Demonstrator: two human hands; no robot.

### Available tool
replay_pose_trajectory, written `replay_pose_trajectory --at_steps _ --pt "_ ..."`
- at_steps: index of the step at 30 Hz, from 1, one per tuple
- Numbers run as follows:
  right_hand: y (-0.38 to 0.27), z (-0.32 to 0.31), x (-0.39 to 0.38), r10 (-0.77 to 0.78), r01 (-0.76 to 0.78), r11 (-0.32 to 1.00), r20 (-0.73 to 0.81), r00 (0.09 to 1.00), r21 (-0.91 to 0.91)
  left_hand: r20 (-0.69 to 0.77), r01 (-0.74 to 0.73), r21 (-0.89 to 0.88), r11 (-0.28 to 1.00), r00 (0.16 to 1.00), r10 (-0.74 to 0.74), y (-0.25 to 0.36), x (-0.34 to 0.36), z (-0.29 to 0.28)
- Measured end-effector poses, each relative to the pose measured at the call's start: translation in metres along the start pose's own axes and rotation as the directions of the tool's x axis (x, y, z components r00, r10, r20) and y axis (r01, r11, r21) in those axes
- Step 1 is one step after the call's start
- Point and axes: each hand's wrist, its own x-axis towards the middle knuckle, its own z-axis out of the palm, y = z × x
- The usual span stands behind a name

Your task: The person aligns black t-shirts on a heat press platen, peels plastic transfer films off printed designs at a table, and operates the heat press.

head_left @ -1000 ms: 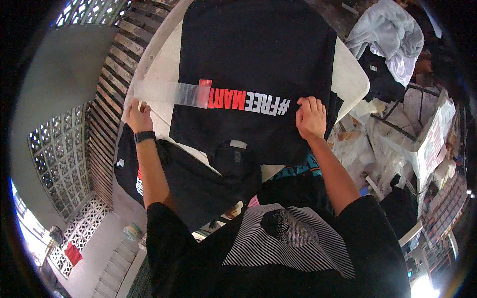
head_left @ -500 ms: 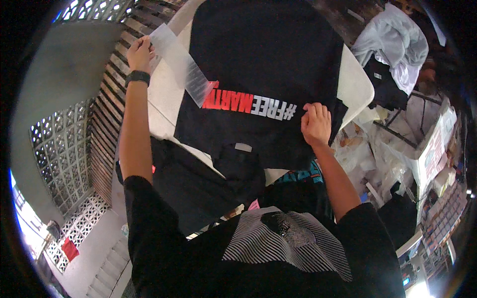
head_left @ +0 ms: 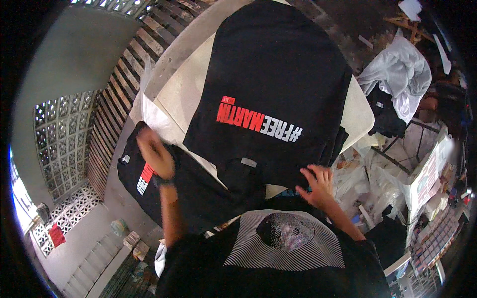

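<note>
A black T-shirt lies spread on a pale board, with red and white block lettering near its lower part. My left hand, smeared by motion, is over a second black T-shirt at the lower left, partly hiding similar red and white lettering. A whitish translucent sheet is blurred just beyond that hand; whether the two touch I cannot tell. Fingers apart and holding nothing, my right hand hovers by the near right edge of the spread shirt.
Grey and white cloth is heaped at the far right beside another dark garment. Below it are clear plastic bags and a metal frame. A patterned block wall stands on the left.
My left hand came nearer from the far left, and the clear sheet came away from the shirt, uncovering all the lettering. My right hand drew back toward me off the shirt.
</note>
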Motion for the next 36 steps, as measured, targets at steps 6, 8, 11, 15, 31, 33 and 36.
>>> replay_pose_trajectory --at_steps 6,8,11,15,31,33,36 --pt "-0.007 0.014 -0.031 0.019 -0.012 0.998 0.101 0.995 -0.067 0.638 0.841 -0.177 0.512 0.494 -0.591 0.16 -0.215 -0.055" --pt "-0.03 -0.001 -0.006 -0.204 0.194 0.967 0.05 0.978 0.168 0.841 0.876 -0.374 0.305 0.459 -0.287 0.216 -0.18 -0.02" --pt "-0.06 -0.033 0.004 0.043 -0.153 0.776 0.191 0.981 0.612 0.797 0.798 -0.603 0.016 0.602 0.042 0.243 -0.126 0.014" --pt "0.021 -0.066 -0.075 0.436 -0.469 0.844 0.176 0.882 0.26 0.582 0.602 -0.627 0.495 0.784 -0.216 0.161 -0.095 -0.004" --pt "0.045 -0.01 0.015 0.005 0.051 0.913 -0.136 0.991 0.404 0.812 0.828 -0.454 -0.328 0.233 -0.534 0.005 -0.213 0.103" --pt "0.048 -0.053 0.009 0.137 0.01 0.927 -0.363 0.922 0.374 0.936 0.609 -0.348 -0.713 0.261 -0.234 0.072 -0.185 0.068" --pt "0.011 -0.156 -0.001 0.001 0.193 0.933 -0.54 0.842 0.303 0.676 0.435 -0.735 -0.521 0.398 -0.621 0.137 -0.166 -0.015"
